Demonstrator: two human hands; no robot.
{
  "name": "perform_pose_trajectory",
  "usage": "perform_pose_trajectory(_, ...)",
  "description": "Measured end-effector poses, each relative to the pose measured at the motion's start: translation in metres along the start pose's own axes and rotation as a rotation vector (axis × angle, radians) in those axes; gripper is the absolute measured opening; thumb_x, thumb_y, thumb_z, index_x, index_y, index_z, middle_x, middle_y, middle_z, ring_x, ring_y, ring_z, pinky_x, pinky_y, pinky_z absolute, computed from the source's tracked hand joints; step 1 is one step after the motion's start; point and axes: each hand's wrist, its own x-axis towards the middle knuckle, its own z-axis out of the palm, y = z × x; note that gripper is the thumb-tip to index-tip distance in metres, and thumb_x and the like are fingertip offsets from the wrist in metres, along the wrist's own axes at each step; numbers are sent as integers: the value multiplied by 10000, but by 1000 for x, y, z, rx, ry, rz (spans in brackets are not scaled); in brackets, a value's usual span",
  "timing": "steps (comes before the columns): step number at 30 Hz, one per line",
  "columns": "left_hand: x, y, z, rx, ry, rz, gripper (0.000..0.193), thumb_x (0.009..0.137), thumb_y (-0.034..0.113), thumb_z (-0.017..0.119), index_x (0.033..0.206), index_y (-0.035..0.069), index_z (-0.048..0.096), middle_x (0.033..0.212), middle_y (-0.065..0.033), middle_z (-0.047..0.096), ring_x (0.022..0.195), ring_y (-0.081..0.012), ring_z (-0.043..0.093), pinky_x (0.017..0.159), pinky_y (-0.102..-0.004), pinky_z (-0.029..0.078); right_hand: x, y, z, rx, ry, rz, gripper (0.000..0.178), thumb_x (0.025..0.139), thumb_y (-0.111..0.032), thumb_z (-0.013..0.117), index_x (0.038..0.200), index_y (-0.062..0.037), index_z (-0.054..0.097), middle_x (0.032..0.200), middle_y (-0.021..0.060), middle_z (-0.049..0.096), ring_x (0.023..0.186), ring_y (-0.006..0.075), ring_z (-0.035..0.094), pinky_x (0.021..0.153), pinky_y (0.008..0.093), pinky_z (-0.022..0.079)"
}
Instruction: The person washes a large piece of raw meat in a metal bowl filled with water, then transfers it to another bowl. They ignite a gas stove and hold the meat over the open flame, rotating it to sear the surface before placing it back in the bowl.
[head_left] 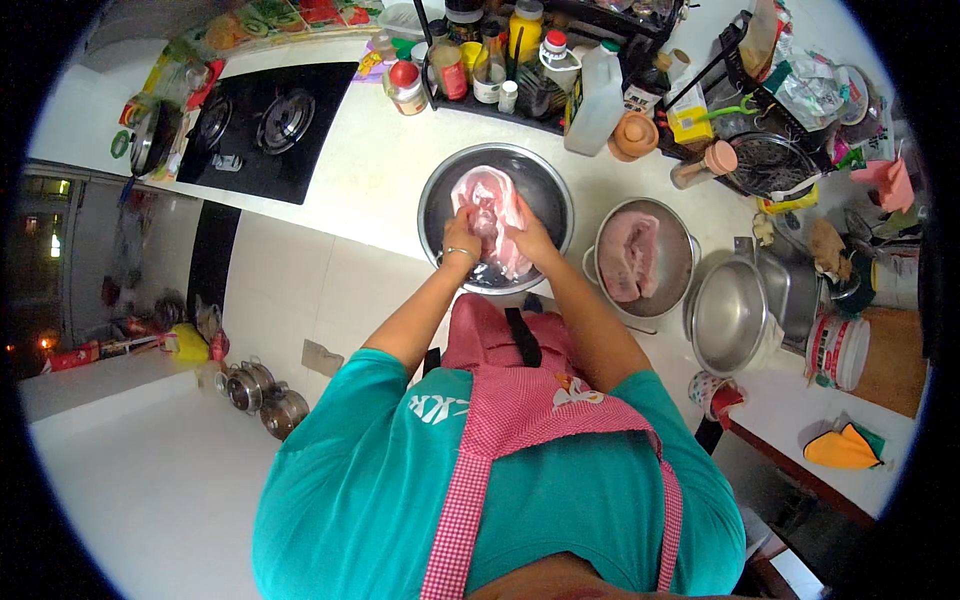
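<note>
A slab of raw pork (487,200), pink with a pale fatty edge, is held over a round steel basin (432,190) with water in its bottom. My left hand (461,237) grips the slab's left side, a bracelet on the wrist. On the right side my right hand (531,240) has its fingers closed round the meat's edge. Beside the basin, to the right, another piece of raw pork (630,256) lies in a two-handled steel pot (684,262).
An empty-looking steel bowl (728,315) stands by the sink (798,298) at right. Bottles and a white jug (596,100) line the back of the counter. A black gas stove (270,130) is at far left. A white bucket (838,352) stands right of the bowl.
</note>
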Motion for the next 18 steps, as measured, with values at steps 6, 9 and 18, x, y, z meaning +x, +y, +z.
perform_pose_trajectory(6, -4, 3, -7, 362, 120, 63, 512, 682, 44, 687, 1156, 195, 564, 1183, -220, 484, 1091, -400, 477, 941, -447, 399, 0, 13, 4, -140, 148, -45, 547, 853, -142, 588, 1363, -63, 406, 1229, 269, 542, 1123, 401, 544, 956, 422, 424)
perform_pose_trajectory(9, -12, 7, -13, 498, 206, 196, 466, 698, 64, 678, 1138, 182, 584, 1228, -224, 460, 1112, -415, 457, 952, -454, 391, 1, -1, 0, -214, 193, 77, 445, 884, -214, 576, 1291, -66, 474, 1104, 291, 593, 1026, 448, 574, 887, 459, 454)
perform_pose_trajectory(18, -50, 5, 1, 143, 5, 459, 391, 755, 104, 662, 1130, 29, 581, 1079, -196, 591, 1033, -363, 555, 917, -426, 440, 14, 10, 6, -334, 391, 171, 441, 952, -396, 449, 1186, -34, 540, 1048, 280, 612, 994, 474, 563, 842, 515, 444)
